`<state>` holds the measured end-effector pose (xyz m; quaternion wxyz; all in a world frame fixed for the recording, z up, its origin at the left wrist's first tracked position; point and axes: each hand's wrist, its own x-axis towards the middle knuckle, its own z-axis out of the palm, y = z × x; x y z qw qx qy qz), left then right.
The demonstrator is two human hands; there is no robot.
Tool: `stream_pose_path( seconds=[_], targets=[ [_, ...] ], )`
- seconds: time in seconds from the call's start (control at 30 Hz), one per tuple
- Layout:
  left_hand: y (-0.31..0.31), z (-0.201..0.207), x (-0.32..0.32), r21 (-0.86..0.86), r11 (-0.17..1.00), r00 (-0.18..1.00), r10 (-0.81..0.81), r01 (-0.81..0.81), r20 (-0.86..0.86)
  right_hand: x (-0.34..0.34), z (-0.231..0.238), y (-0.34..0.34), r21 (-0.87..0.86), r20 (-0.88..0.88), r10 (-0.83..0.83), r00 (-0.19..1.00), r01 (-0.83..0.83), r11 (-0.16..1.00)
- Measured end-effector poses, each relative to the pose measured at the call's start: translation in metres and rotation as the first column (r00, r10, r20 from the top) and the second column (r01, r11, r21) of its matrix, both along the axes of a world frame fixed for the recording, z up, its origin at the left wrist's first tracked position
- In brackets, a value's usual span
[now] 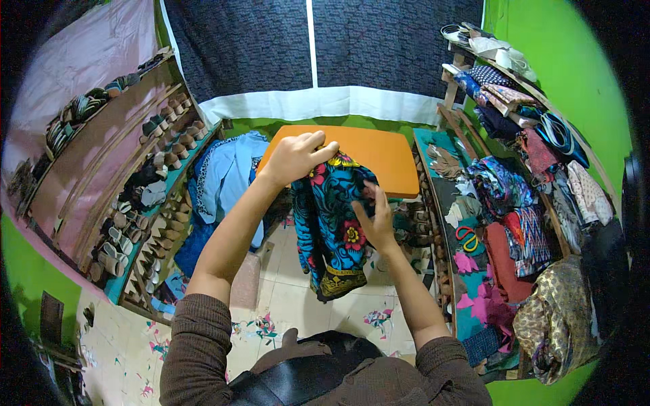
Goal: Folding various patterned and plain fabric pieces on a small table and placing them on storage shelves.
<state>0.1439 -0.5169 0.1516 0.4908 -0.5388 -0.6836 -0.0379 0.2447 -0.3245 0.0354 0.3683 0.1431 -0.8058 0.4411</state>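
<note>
A folded floral cloth [335, 213], teal and black with red flowers and a yellow-and-black border, hangs in front of me. My left hand [298, 158] is closed on its upper edge and holds it up. Beside the cloth's right side is my right hand [379, 220], its thumb and fingers apart; whether the fingertips touch the fabric I cannot tell. Behind the cloth stands an orange table [393, 159] with rounded corners, partly covered by my left hand and the fabric.
Wooden racks with rows of shoes [118, 243] line the left, beside heaped blue garments [230, 169]. On the right, shelves carry folded fabrics [501, 183], scissors [466, 238] and pink scraps [474, 304]. Fabric scraps [264, 326] litter the tiled floor. A dark curtain [237, 47] hangs ahead.
</note>
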Motion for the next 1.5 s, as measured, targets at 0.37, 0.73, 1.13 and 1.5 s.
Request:
stream_pose_path(
  seconds=[0.37, 0.73, 1.13, 1.5],
  targets=[
    [0.008, 0.004, -0.003, 0.011, 1.000, 0.997, 0.002, -0.003, 0.076, -0.015, -0.046, 0.008, -0.082, 0.017, 0.018, 1.000, -0.017, 0.996],
    [-0.007, 0.002, -0.011, 0.052, 0.997, 0.991, 0.044, -0.051, 0.125, 0.018, -0.061, -0.003, -0.377, 0.476, 0.467, 0.745, -0.307, 0.874],
    [-0.023, 0.025, -0.011, 0.087, 0.971, 0.952, 0.199, -0.224, 0.234, 0.049, -0.029, -0.011, -0.300, 0.357, 0.421, 0.834, -0.324, 0.897],
    [-0.036, 0.038, -0.011, 0.235, 0.953, 0.980, 0.179, -0.194, 0.084, 0.068, -0.091, -0.042, 0.055, 0.495, 0.176, 0.851, -0.233, 0.971]
  ],
)
